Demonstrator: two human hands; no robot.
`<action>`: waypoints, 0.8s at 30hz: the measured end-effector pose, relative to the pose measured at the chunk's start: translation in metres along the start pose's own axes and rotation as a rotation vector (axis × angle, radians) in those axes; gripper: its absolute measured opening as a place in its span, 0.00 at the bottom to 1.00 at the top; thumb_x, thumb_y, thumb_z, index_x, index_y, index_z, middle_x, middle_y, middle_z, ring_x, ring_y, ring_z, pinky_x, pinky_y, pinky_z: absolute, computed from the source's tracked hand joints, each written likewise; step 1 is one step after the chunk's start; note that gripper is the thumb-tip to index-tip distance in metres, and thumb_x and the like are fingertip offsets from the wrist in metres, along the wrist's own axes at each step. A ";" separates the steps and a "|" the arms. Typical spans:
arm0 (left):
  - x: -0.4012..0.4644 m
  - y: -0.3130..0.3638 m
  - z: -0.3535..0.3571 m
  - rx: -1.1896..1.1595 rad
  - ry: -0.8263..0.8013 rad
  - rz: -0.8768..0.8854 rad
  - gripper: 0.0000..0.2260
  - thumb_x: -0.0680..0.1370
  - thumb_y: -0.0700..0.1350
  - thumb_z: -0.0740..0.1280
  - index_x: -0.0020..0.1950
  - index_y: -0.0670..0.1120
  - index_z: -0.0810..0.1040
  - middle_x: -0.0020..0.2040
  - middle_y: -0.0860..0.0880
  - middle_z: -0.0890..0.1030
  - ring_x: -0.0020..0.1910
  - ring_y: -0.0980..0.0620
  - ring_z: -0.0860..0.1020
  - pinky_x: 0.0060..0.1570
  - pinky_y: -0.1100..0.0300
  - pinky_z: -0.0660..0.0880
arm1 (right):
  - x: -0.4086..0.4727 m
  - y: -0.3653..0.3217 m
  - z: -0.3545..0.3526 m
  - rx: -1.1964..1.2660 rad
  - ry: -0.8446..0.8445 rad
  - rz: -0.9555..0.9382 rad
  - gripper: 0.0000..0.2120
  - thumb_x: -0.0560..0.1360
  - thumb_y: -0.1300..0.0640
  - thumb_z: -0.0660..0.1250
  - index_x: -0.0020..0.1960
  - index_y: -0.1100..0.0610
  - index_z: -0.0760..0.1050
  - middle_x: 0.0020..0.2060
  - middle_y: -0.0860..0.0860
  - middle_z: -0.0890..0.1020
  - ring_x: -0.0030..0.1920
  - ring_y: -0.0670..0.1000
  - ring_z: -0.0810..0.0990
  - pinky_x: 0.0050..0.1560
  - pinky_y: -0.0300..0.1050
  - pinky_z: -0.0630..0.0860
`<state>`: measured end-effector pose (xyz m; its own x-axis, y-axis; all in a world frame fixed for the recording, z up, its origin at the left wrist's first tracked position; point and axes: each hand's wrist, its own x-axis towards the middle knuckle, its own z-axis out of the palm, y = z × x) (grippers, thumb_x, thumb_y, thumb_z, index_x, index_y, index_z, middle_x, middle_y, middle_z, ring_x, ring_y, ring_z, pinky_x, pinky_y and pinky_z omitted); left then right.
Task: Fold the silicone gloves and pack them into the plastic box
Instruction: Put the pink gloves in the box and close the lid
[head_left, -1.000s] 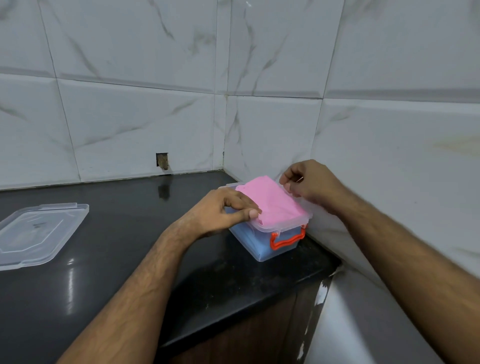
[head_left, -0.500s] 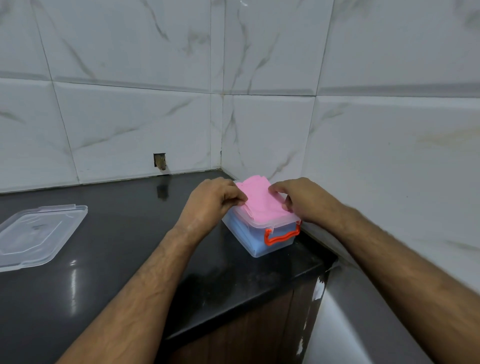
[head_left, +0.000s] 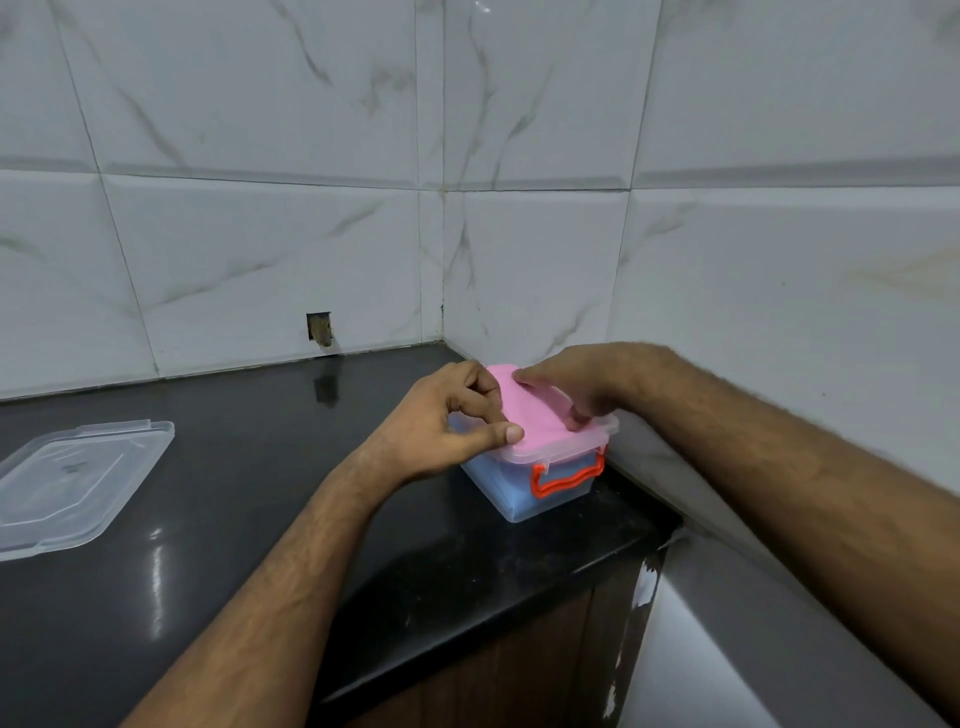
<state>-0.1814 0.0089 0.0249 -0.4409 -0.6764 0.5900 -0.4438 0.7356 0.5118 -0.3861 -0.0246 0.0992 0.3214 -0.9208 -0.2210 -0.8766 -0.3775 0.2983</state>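
A small clear plastic box (head_left: 511, 496) with an orange latch handle (head_left: 566, 478) stands on the black counter in the corner by the right wall. Blue folded material shows through its sides. A folded pink silicone glove (head_left: 537, 421) lies on top, bulging above the rim. My left hand (head_left: 449, 423) rests at the box's left edge, thumb and fingertips touching the pink glove. My right hand (head_left: 576, 387) lies over the glove from the right, fingers pressing down on it near the front right corner.
A clear plastic lid (head_left: 67, 486) lies on the black counter (head_left: 260, 467) at the far left. Tiled walls close the back and the right side. The counter's front edge (head_left: 498, 597) drops off just before the box. A small hole (head_left: 319, 328) marks the back wall.
Both hands have shifted on the pink glove. The right hand moved from its far edge to lie across the top and press it down; the glove now sits flatter in the box.
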 end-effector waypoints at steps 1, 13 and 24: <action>0.000 0.002 0.000 -0.057 -0.022 -0.004 0.08 0.73 0.51 0.78 0.42 0.47 0.89 0.45 0.54 0.81 0.51 0.54 0.78 0.55 0.56 0.76 | 0.001 0.003 -0.004 -0.052 -0.029 -0.013 0.43 0.77 0.57 0.72 0.83 0.47 0.49 0.75 0.53 0.68 0.71 0.56 0.70 0.69 0.52 0.69; 0.007 0.003 0.013 -0.010 -0.088 -0.134 0.20 0.80 0.59 0.66 0.38 0.46 0.87 0.38 0.45 0.86 0.43 0.44 0.83 0.51 0.44 0.78 | 0.020 0.005 -0.012 -0.150 -0.181 -0.043 0.47 0.76 0.52 0.73 0.83 0.48 0.45 0.79 0.53 0.61 0.77 0.56 0.63 0.75 0.55 0.61; 0.008 -0.016 0.007 0.445 0.126 0.068 0.21 0.80 0.59 0.64 0.36 0.47 0.84 0.36 0.54 0.79 0.37 0.55 0.75 0.47 0.54 0.69 | 0.012 -0.001 -0.011 -0.129 -0.121 0.013 0.37 0.77 0.56 0.71 0.81 0.54 0.56 0.72 0.54 0.71 0.67 0.55 0.74 0.67 0.50 0.72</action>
<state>-0.1832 -0.0081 0.0169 -0.3944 -0.5972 0.6984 -0.7211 0.6722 0.1676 -0.3774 -0.0364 0.1063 0.2581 -0.9101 -0.3241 -0.8246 -0.3823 0.4170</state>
